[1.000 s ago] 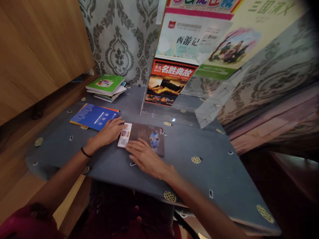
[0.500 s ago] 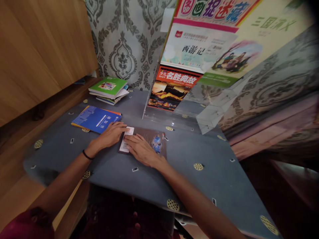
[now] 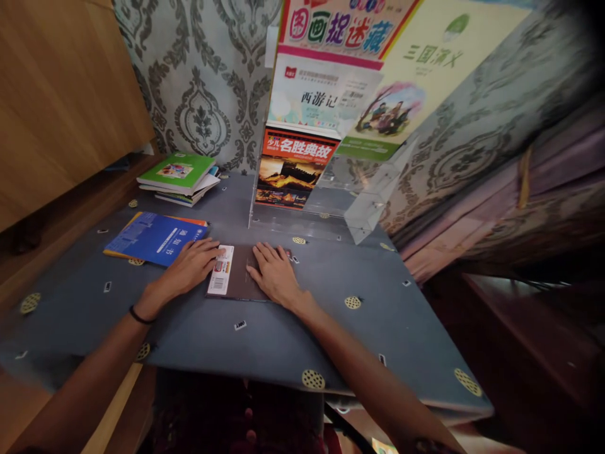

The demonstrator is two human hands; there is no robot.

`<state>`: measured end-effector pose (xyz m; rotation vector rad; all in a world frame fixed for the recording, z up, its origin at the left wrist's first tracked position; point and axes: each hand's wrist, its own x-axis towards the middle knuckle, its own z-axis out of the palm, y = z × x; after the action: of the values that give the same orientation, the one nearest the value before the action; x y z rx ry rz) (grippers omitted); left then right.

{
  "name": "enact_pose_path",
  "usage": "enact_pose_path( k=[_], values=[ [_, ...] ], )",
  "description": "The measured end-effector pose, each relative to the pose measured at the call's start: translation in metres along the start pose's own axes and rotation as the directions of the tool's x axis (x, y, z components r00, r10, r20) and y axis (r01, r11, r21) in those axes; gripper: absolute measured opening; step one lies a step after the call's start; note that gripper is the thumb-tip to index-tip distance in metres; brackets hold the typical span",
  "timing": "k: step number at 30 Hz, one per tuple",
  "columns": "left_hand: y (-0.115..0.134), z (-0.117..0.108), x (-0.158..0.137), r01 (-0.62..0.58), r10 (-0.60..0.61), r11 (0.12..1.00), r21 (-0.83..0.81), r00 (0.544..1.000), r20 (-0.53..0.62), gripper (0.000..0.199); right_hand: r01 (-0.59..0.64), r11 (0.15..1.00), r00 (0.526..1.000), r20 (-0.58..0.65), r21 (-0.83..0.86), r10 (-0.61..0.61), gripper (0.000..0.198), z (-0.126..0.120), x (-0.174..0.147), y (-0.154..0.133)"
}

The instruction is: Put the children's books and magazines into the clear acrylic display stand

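Note:
A thin dark brown book (image 3: 240,277) lies flat on the table, with a white barcode strip along its left side. My right hand (image 3: 274,270) rests flat on the right part of its cover, fingers spread, hiding most of the picture there. At the left edge of the brown book is my left hand (image 3: 193,265), its fingers stretched out and the tips touching the white strip. That hand also covers a corner of a blue book (image 3: 151,236), which lies on an orange one.
A clear acrylic rack (image 3: 363,217) stands at the back, holding several upright books, among them a red-and-black one (image 3: 293,170). A stack of books (image 3: 177,173) with a green cover on top sits at the back left. A wooden cabinet (image 3: 66,107) flanks the table's left.
My right hand has slid right across the brown book, uncovering the white strip and covering the blue picture. My left hand stays at the left edge. The whole view has shifted.

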<state>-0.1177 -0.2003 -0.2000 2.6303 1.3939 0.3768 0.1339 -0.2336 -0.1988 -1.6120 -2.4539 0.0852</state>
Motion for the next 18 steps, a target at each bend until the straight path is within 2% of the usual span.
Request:
enact_pose_path(
  k=[6,10,15,18],
  values=[
    [0.002,-0.004,-0.002,0.002,-0.002,1.000,-0.012,1.000,0.014,0.041,-0.107,0.994,0.994,0.003,0.030,0.107,0.054,-0.007,-0.025,0.040],
    [0.008,-0.003,0.002,0.011,-0.010,0.999,0.030,1.000,-0.025,0.038,-0.071,0.971,0.997,0.004,0.230,0.072,0.050,-0.003,-0.032,0.073],
    [0.031,0.001,0.021,-0.038,0.042,0.992,0.118,0.999,-0.032,0.035,-0.008,0.826,0.994,-0.086,0.564,0.068,0.053,0.009,-0.029,0.102],
    [0.049,0.010,0.039,-0.108,0.107,0.989,0.101,0.994,0.019,0.040,0.013,0.740,0.990,-0.112,0.673,0.084,0.060,0.012,-0.028,0.109]
  ],
)
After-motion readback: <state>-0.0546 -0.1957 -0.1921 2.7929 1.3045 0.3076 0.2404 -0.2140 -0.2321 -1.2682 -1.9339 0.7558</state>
